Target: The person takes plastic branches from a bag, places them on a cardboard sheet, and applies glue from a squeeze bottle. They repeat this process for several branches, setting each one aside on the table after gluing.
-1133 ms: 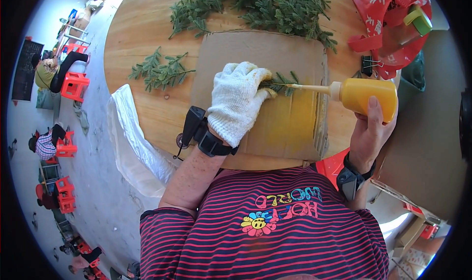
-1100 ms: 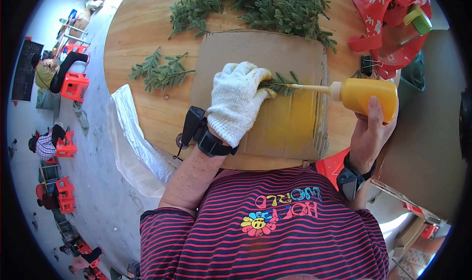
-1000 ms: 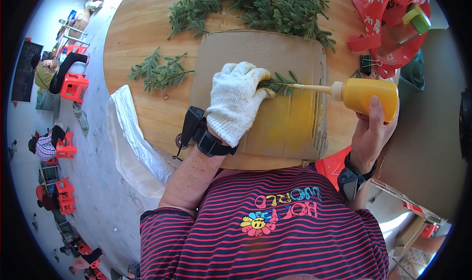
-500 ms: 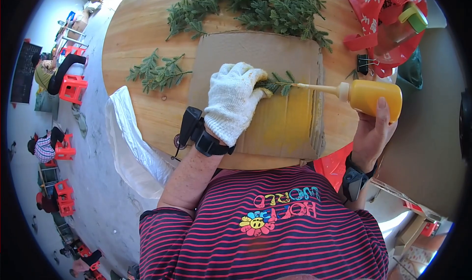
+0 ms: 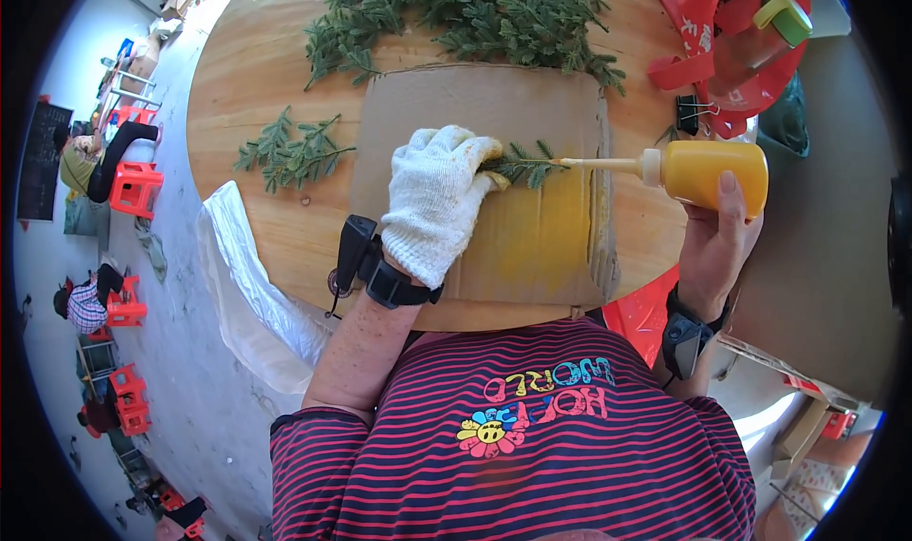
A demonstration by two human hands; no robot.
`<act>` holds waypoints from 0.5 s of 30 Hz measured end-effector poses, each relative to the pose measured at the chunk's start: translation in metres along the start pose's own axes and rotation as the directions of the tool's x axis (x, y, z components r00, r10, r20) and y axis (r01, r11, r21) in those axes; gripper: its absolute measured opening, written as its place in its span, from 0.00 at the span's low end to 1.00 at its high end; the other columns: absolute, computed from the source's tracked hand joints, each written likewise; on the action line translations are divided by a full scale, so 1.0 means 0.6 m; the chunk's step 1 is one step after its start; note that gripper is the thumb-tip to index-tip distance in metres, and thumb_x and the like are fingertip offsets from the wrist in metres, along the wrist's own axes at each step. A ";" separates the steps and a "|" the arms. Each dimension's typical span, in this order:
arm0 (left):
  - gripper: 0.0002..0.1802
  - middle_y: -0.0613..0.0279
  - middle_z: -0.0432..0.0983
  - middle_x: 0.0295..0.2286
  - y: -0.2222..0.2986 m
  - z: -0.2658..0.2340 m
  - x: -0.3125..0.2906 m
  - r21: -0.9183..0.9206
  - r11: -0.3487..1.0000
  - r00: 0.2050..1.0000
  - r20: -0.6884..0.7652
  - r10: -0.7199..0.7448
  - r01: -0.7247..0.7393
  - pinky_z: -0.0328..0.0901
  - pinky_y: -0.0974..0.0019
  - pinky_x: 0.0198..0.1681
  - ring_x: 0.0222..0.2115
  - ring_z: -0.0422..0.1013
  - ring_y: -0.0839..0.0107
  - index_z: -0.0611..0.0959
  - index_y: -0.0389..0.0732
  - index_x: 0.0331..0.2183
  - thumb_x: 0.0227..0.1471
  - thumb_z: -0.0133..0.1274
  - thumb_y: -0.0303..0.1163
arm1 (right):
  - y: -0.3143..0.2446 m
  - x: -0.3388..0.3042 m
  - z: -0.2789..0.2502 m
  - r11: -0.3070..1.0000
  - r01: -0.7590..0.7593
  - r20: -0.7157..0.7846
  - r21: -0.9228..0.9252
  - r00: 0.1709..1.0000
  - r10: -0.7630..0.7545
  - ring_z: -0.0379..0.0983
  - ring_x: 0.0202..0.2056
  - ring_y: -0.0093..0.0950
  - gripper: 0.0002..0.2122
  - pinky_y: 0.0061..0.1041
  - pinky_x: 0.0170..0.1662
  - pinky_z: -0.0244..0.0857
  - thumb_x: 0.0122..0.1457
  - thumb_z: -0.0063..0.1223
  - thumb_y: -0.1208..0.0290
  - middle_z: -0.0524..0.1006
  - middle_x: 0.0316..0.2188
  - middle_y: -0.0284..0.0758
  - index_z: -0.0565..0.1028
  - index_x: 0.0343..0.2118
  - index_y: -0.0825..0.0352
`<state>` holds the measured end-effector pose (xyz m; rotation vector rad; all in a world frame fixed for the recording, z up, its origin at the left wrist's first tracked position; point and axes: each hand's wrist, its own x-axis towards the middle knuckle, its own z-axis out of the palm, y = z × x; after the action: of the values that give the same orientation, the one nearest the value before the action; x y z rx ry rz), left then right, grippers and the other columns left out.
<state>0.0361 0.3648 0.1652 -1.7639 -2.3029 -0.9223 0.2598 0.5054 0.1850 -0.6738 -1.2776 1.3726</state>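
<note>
My left hand (image 5: 435, 199), in a white knit glove, presses a small green sprig (image 5: 524, 167) flat onto a sheet of brown cardboard (image 5: 532, 246). My right hand (image 5: 714, 246) grips an orange-yellow squeeze bottle (image 5: 708, 172) held sideways. Its long nozzle points left and its tip touches the sprig. The cardboard under the sprig is stained yellow. The cardboard lies on a round wooden table (image 5: 247, 208).
A heap of green branches (image 5: 465, 14) lies along the table's far side, and a loose sprig bunch (image 5: 290, 151) to the left. A red bag (image 5: 731, 28) and a black clip (image 5: 692, 113) sit at the right. People sit by red stools (image 5: 133, 188) on the floor to the left.
The bottle and my right hand have shifted slightly to the right. My gloved left hand stays on the sprig.
</note>
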 end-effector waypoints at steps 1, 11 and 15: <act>0.15 0.62 0.75 0.29 0.000 0.000 0.000 0.007 1.000 1.000 -0.002 0.000 0.000 0.64 0.61 0.37 0.33 0.69 0.60 0.81 0.44 0.30 0.33 0.61 0.30 | 0.001 0.000 0.000 1.000 -0.006 0.006 -0.001 1.000 0.006 0.74 0.38 0.27 0.18 0.26 0.41 0.69 0.57 0.51 0.66 0.74 0.38 0.38 0.66 0.47 0.70; 0.14 0.61 0.75 0.28 0.001 0.002 0.001 0.002 1.000 1.000 -0.002 0.002 -0.002 0.64 0.61 0.37 0.33 0.69 0.60 0.81 0.43 0.30 0.33 0.61 0.29 | 0.004 -0.005 0.004 0.999 -0.027 -0.005 -0.045 1.000 0.027 0.73 0.36 0.24 0.19 0.24 0.39 0.69 0.56 0.52 0.65 0.73 0.36 0.36 0.65 0.47 0.70; 0.13 0.67 0.74 0.29 -0.002 0.004 -0.001 0.027 0.999 1.000 0.018 -0.017 0.017 0.60 0.61 0.39 0.36 0.68 0.64 0.81 0.48 0.30 0.36 0.60 0.35 | 0.007 -0.009 -0.004 0.997 -0.061 -0.021 -0.039 0.998 0.060 0.73 0.36 0.24 0.17 0.24 0.38 0.69 0.56 0.52 0.65 0.73 0.35 0.36 0.66 0.45 0.70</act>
<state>0.0362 0.3653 0.1623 -1.7520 -2.3333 -0.8770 0.2619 0.5021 0.1790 -0.7567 -1.2806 1.3892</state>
